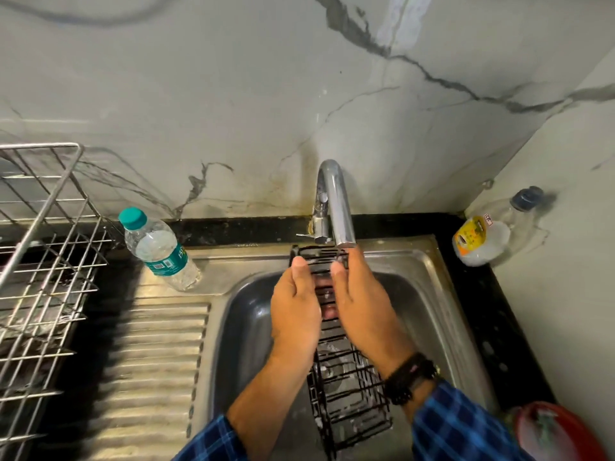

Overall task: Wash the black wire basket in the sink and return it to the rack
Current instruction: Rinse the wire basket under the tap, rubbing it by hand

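Note:
The long black wire basket [349, 390] is held lengthwise over the steel sink [429, 294], its far end just under the chrome tap [334, 204]. My left hand [294, 311] grips its left side, thumb lying along the top wires. My right hand [362, 301] grips its right side, thumb on the top near the spout. Both hands cover the basket's middle; its near end shows between my forearms. I cannot tell whether water is running. The metal wire dish rack [43, 261] stands at the left on the counter.
A plastic water bottle [156, 251] with a teal cap stands on the ribbed drainboard [153, 361] between rack and sink. A tipped clear bottle with a yellow label [482, 237] lies at the back right corner. A red-rimmed container [559, 430] sits at the bottom right.

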`<action>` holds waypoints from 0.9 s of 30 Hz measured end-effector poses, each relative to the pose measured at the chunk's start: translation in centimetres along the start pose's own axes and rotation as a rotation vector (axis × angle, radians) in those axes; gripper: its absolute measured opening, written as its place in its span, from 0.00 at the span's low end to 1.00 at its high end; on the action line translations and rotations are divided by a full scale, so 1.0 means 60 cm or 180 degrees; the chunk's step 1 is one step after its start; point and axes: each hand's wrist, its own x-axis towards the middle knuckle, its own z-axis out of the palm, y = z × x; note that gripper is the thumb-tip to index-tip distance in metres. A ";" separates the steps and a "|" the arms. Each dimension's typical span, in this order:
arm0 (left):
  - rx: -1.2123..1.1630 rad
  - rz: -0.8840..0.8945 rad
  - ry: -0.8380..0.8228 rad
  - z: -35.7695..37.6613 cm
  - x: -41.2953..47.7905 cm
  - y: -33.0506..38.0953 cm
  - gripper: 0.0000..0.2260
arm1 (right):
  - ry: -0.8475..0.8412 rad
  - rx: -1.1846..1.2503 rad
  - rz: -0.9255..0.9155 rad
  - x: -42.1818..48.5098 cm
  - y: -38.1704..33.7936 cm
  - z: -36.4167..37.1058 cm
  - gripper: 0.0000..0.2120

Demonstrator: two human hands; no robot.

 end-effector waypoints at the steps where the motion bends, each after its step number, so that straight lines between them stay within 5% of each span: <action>1: -0.0179 0.0029 0.0130 -0.003 0.000 0.004 0.24 | -0.0135 -0.0039 -0.0096 -0.016 0.004 0.002 0.20; 4: -0.0449 0.0150 0.0473 -0.009 -0.004 0.014 0.24 | -0.0652 0.0113 0.0083 -0.044 0.027 0.002 0.23; 11: -0.0409 0.0391 -0.0318 0.006 -0.064 0.004 0.25 | -0.1784 0.3412 0.1411 0.058 0.022 -0.019 0.35; 13: -0.0549 0.0317 -0.0337 0.003 -0.065 0.005 0.25 | -0.2001 0.3711 0.1510 0.064 0.011 -0.014 0.33; 17: -0.0524 0.0509 -0.0005 -0.017 -0.033 0.016 0.25 | -0.0988 0.2103 0.0659 0.020 0.039 0.003 0.29; 19: -0.0662 0.0550 0.0214 -0.027 -0.018 0.020 0.21 | -0.1011 0.1444 0.0181 -0.006 0.059 0.009 0.24; 23: -0.1104 0.0126 0.0356 -0.047 -0.008 0.019 0.18 | -0.1354 0.1209 0.0528 -0.007 0.086 -0.001 0.27; 27: -0.1322 -0.0663 0.0223 -0.078 0.009 0.005 0.20 | -0.0723 0.0782 0.0818 0.011 0.077 -0.026 0.31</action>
